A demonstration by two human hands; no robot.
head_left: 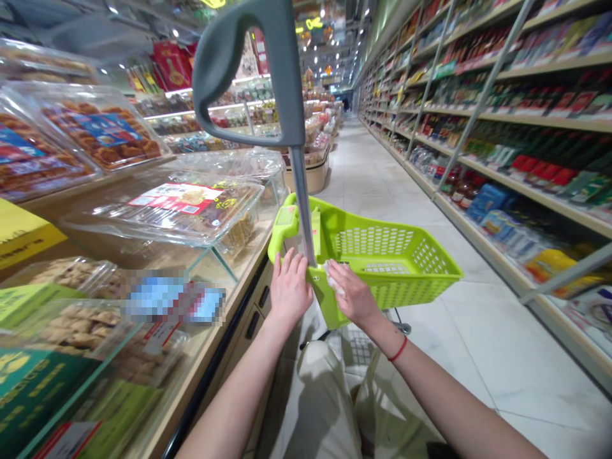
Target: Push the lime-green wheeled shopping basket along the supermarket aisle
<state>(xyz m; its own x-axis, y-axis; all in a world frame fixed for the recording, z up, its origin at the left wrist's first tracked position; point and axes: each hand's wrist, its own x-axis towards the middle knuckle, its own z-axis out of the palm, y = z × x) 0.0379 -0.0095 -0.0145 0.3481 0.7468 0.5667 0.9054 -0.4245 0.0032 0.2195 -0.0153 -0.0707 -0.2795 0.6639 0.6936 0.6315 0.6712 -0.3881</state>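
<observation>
A lime-green shopping basket [401, 280] stands in the aisle directly ahead of the person, between the display counter and the shelving [482, 118]. The left hand [291, 290] is spread, fingers extended over the basket's near end beside the grey post [302, 197]. The right hand [351, 290] pinches a crumpled white wipe [333, 279] against the near rim; most of the wipe is concealed by the fingers, and its material cannot be determined. A red cord [398, 349] encircles the right wrist. The grey loop handle [291, 83] is cut off by the upper edge, and the person's legs [322, 389] obscure part of the wire frame beneath the basket. At left, a pixelated patch [157, 296] masks items on the counter. A clear plastic food box [215, 223] bears a red-and-white label [176, 196] with a picture and small print, too blurred to read. The yellow card [29, 236] is cut off at the left edge, its characters only partly visible. Package brands on the shelving are too blurred to identify.
</observation>
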